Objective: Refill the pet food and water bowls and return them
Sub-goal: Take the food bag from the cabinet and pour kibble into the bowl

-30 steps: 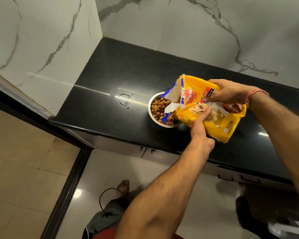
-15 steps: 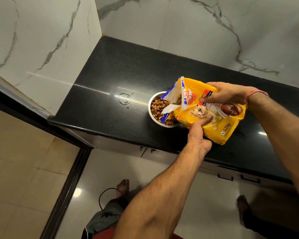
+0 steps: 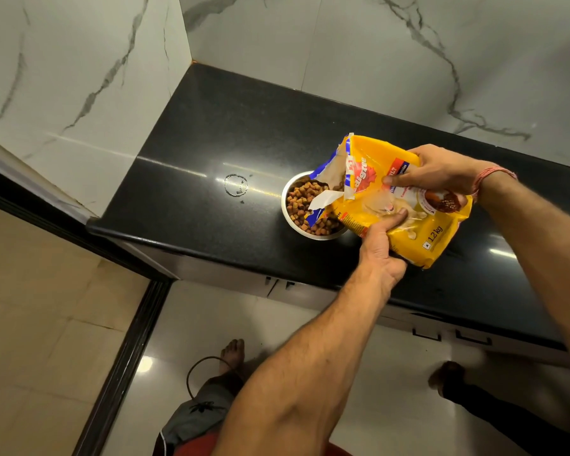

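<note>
Left hand (image 3: pixel 380 250) grip: thumb and fingers pinching lower edge of yellow food bag (image 3: pixel 418 222). Right hand (image 3: pixel 438 171) grip: fingers curled over bag's upper edge. Bag tilted, torn mouth over steel bowl (image 3: pixel 288 205) holding kibble (image 3: pixel 298 200), on black surface (image 3: pixel 211 133).
</note>
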